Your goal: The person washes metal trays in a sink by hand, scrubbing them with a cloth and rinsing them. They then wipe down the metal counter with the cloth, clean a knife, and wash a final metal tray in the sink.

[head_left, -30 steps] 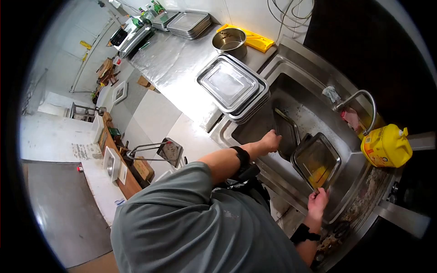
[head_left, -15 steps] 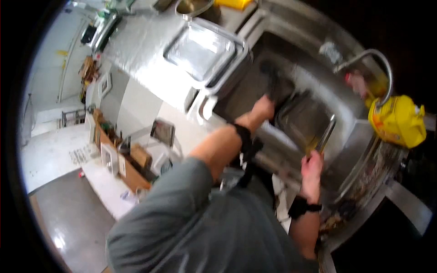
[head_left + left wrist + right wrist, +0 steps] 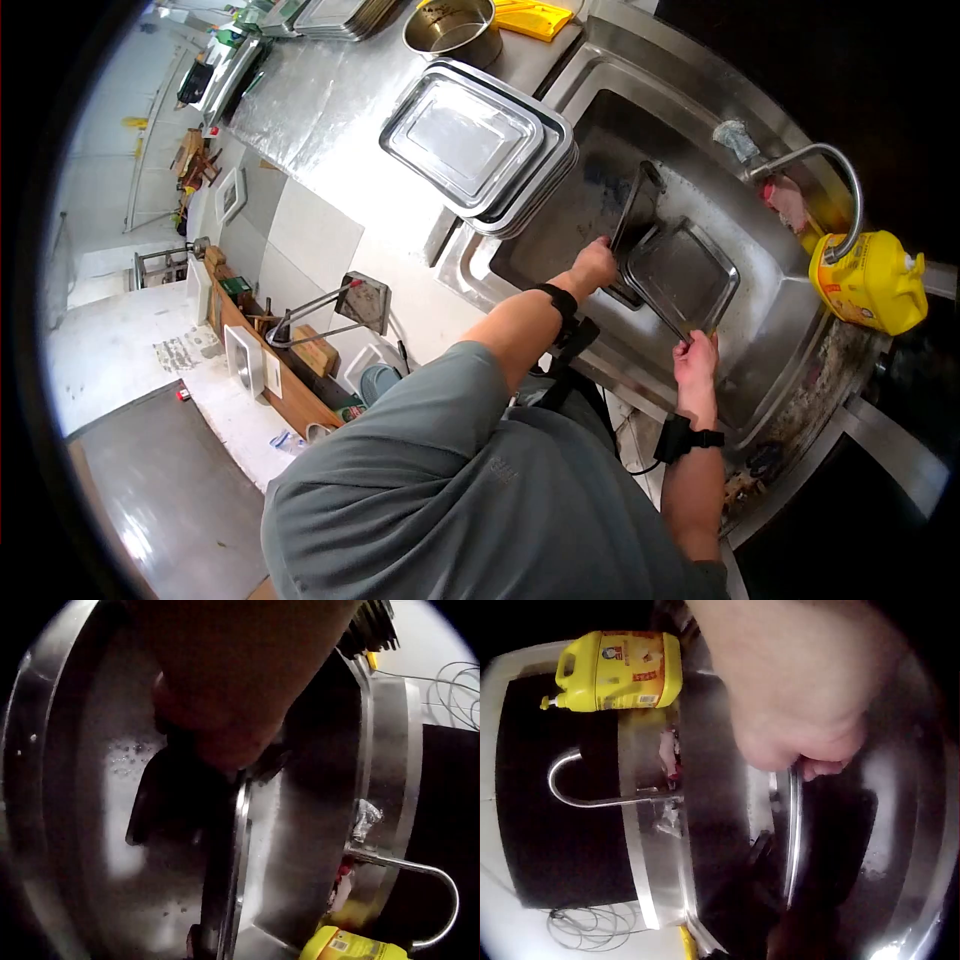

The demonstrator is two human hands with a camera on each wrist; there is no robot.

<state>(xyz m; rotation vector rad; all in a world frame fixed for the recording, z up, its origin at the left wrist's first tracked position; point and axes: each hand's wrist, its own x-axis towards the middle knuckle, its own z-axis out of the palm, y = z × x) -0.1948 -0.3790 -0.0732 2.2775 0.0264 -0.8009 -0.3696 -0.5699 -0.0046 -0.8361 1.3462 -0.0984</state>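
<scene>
A rectangular metal tray (image 3: 690, 268) with a rolled rim is held tilted inside the steel sink. My right hand (image 3: 697, 358) pinches its near corner, thumb and fingers over the rim. My left hand (image 3: 597, 262) has curled fingers at the opposite edge. In the left wrist view the tray's rim (image 3: 238, 862) shows edge-on, running up to the left hand (image 3: 225, 727). In the right wrist view the right hand (image 3: 802, 712) covers the rim's top end. Beside the held tray, a second dark tray (image 3: 637, 210) leans in the sink. The left fingertips are mostly hidden.
A stack of trays (image 3: 470, 140) stands on the sink's left edge. Behind it are a metal pot (image 3: 450, 32) and a yellow plastic piece (image 3: 530, 18). At the right, a curved faucet (image 3: 855, 190) reaches over a yellow jug (image 3: 870, 285). Sink walls (image 3: 545, 200) surround both hands.
The held tray was tipped steeply half a second ago and now faces up more. Yellow-orange liquid seen in it a second ago no longer shows. The second tray now stands more raised beside the left hand.
</scene>
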